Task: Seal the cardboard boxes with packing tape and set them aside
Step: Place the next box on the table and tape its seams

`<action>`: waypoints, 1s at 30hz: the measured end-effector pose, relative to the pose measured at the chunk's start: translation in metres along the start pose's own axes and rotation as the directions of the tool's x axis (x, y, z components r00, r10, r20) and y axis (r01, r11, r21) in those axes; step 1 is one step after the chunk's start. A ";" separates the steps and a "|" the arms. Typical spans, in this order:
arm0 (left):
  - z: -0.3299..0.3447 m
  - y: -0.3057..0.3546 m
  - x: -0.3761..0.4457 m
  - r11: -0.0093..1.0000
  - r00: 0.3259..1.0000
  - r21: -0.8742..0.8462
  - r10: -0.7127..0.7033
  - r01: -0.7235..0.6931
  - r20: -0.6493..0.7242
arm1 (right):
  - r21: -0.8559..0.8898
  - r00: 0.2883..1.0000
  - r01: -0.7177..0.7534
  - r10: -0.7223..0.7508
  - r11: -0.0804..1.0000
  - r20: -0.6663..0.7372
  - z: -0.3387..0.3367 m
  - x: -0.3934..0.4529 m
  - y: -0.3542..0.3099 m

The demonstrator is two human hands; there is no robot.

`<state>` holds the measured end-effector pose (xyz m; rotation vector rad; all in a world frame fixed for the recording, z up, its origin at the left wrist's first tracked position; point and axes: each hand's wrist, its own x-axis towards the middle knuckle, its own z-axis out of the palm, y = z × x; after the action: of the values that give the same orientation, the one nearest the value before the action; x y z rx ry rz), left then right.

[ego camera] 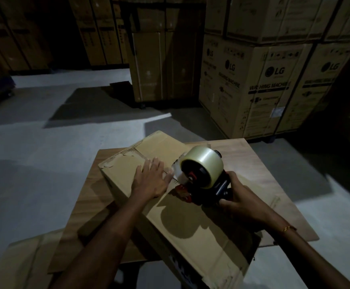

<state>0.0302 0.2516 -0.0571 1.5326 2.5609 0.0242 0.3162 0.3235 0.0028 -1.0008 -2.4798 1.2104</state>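
A dim warehouse surrounds the work: a grey concrete floor (45,147) and stacked washing-machine cartons (270,86) at the far right. In front, a wooden bench (259,163) carries the cardboard box (188,222), which lies slantwise across it, its near end overhanging the bench edge. The left hand (151,180) lies flat and spread on the box top, fingers straight, pressing down just beside the loose tape end (177,174). To its right the tape dispenser (201,178) sits on the box top, its clear roll upright, and the right hand (240,197) is wrapped round its handle. The far flaps look torn and ragged. The tape could likely wrinkle or miss the seam if the dispenser is drawn off-line, and the left fingers, so near the blade end, risk being caught. The overhanging box could also tip if pressed hard near the near end.
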 end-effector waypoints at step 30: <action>-0.008 -0.010 0.008 0.995 0.989 0.100 0.026 -0.011 -0.147 | -0.005 0.999 0.032 -0.032 0.999 -0.013 0.001 0.002 0.010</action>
<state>0.0161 0.2545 -0.0515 1.6486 2.7000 0.0138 0.3189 0.3289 -0.0058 -0.9632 -2.4805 1.1846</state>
